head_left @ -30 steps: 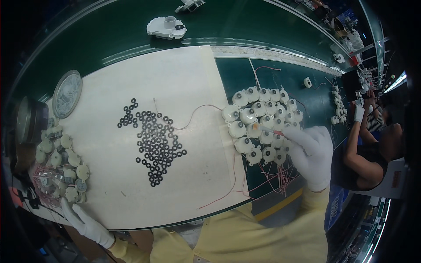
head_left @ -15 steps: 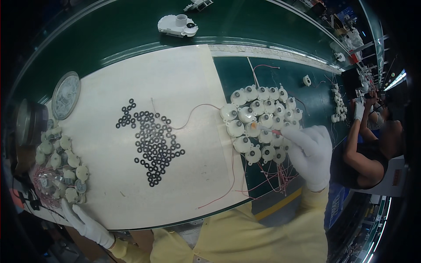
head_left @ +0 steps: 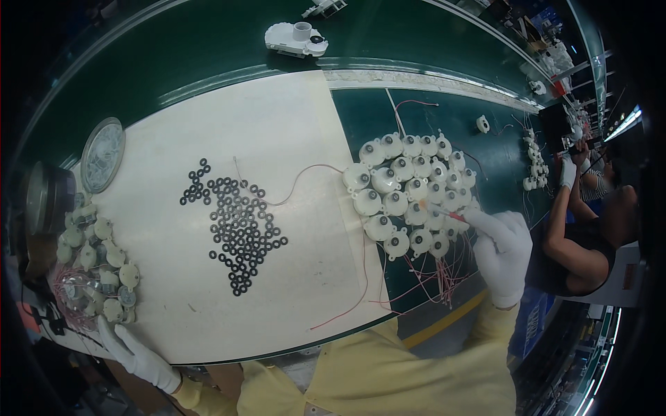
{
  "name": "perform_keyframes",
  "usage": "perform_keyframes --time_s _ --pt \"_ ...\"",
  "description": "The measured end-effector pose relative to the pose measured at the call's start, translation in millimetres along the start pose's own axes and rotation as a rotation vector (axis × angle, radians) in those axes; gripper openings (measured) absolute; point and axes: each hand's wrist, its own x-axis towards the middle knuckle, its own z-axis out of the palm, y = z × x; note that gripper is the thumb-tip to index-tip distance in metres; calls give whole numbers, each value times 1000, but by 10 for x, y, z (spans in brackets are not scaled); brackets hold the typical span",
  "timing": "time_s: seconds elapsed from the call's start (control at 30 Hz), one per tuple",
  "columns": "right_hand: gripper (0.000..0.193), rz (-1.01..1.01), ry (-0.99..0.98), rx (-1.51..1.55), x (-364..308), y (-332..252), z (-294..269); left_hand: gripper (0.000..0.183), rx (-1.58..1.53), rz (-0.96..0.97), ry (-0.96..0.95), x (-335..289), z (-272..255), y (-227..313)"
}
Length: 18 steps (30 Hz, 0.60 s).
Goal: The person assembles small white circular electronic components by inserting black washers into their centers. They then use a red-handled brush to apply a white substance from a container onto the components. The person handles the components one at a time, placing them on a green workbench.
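Note:
My right hand [head_left: 501, 249], in a white glove, pinches a thin brush [head_left: 452, 215] with a reddish handle. Its pale orange tip lies over a cluster of round cream-coloured motors [head_left: 395, 202] standing close together, most with a dark centre on top. Whether the tip touches one of them I cannot tell. At the table's near left edge, my gloved left hand [head_left: 139, 357] rests with its fingers stretched out, holding nothing. Just beyond it is a heap of similar round motors [head_left: 111, 255] with pinkish wires.
Many small black rings [head_left: 243, 232] lie on the white sheet [head_left: 305, 145]. A round clear-topped dish [head_left: 103, 155] stands at the left. Red wires [head_left: 433, 277] trail off the cluster. A white housing [head_left: 297, 40] sits on the green belt beyond. At the right, a co-worker [head_left: 579, 256] works.
My right hand and the brush have moved a little to the right across the motors. The white housing on the belt has shifted right. My left hand has stayed in place.

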Motion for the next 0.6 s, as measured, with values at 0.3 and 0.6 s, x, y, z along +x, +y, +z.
perform_keyframes --time_s 0.3,0.6 --pt "40 48 -38 22 -90 14 81 38 -10 -16 2 1 16 63" --pt "40 45 10 38 -81 25 71 37 -6 -15 4 3 14 63"
